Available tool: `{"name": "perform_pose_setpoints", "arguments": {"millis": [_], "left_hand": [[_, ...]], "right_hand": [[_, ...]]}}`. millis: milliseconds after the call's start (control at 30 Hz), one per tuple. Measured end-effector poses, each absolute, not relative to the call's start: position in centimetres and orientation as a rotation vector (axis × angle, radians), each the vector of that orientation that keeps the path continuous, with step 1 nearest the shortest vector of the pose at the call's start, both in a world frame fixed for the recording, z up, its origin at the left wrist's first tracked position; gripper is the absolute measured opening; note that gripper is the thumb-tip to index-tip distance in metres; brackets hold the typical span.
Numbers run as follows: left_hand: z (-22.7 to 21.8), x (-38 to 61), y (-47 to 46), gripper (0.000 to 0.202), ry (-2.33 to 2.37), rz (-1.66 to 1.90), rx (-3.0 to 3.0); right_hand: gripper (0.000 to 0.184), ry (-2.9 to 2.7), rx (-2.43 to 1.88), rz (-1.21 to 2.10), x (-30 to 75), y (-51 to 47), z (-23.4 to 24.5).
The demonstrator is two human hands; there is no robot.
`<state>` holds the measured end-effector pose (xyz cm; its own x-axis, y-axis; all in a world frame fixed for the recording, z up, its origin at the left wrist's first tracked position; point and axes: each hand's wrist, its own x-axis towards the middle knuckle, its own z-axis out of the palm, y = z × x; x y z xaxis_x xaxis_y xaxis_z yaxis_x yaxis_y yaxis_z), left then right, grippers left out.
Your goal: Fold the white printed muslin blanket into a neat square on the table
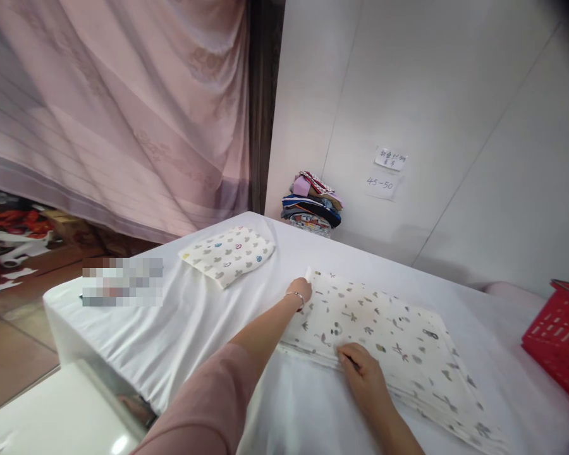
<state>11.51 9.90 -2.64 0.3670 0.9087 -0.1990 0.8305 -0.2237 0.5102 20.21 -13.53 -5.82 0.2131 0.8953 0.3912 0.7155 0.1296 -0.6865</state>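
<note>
A folded white cloth (374, 322) with a grey and brown print lies flat on the white-covered table, its near edge showing several layers. At the cloth's far left corner, my left hand (299, 292) has its fingers closed on the edge, where a bit of white fabric sticks up. A bracelet circles that wrist. My right hand (363, 373) is closed in a pinch at the near edge; its fingertips are partly hidden. To the left rests a smaller folded white cloth (230, 253) printed with grey shapes and a few coloured ones, touched by neither hand.
White fabric (203, 341) covers the table in wrinkles. A stack of folded textiles (313, 202) stands by the wall below paper notes (386, 174). The red basket (557, 335) is at the right. A pink curtain (137, 107) hangs behind, and a white surface (52, 417) sits lower left.
</note>
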Motion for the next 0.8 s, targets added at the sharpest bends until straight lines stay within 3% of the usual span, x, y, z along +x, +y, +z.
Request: {"name": "perform_pose_setpoints", "arguments": {"millis": [300, 467, 600, 800], "left_hand": [[-3.3, 11.3, 8.8, 0.039, 1.544, 0.309, 2.254], [-3.8, 11.2, 8.8, 0.033, 1.530, 0.314, 2.262], [-3.8, 11.0, 9.1, 0.030, 1.563, 0.324, 2.198], [-3.6, 10.3, 9.6, 0.026, 1.539, 0.328, 2.171]], "right_hand": [[0.029, -1.491, -1.709, 0.181, 21.7, -14.2, -4.8], [0.045, -1.260, -2.166, 0.072, 29.8, -16.6, -4.5], [0.052, -1.214, -2.630, -0.046, 36.5, -19.2, -7.2], [0.061, -1.257, -2.804, -0.110, 39.1, -20.7, -10.0]]}}
